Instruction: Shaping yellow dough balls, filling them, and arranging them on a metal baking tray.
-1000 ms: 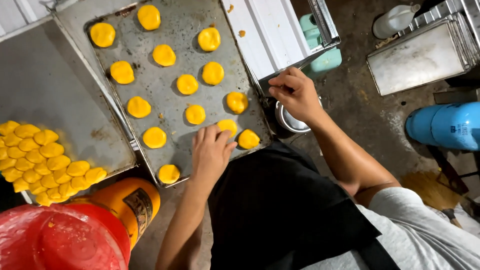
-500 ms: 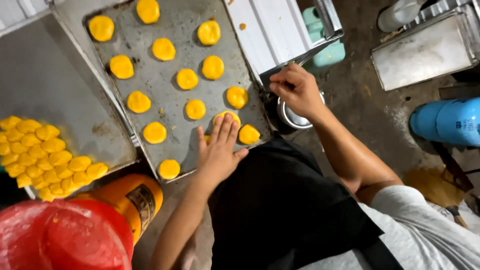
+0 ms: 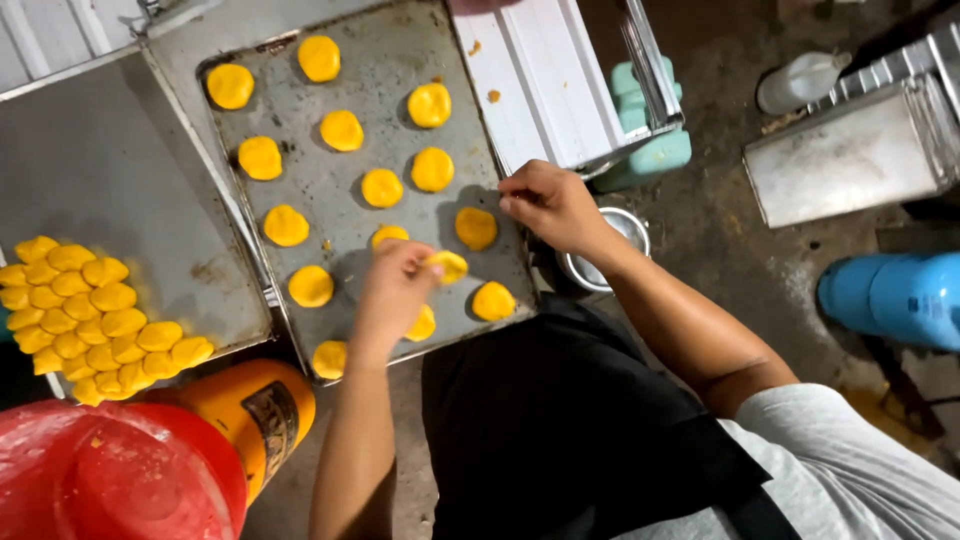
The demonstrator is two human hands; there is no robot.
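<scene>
The left hand [image 3: 395, 290] pinches a flattened yellow dough round [image 3: 447, 265] between closed fingertips, just above the near right part of the grey metal baking tray [image 3: 330, 185], beside an open spot among the evenly spaced yellow rounds, which sit apart, probably so they do not merge. The right hand [image 3: 548, 205], fingers curled and holding nothing visible, rests at the tray's right edge, seemingly steadying it. A heap of shaped yellow dough pieces [image 3: 85, 310] waits on the left.

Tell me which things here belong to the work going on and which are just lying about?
In use: left hand holding a yellow dough piece; right hand; baking tray; heap of dough pieces.
Lying about: blue cylinder; plastic bottle; red lid; metal tin.
</scene>
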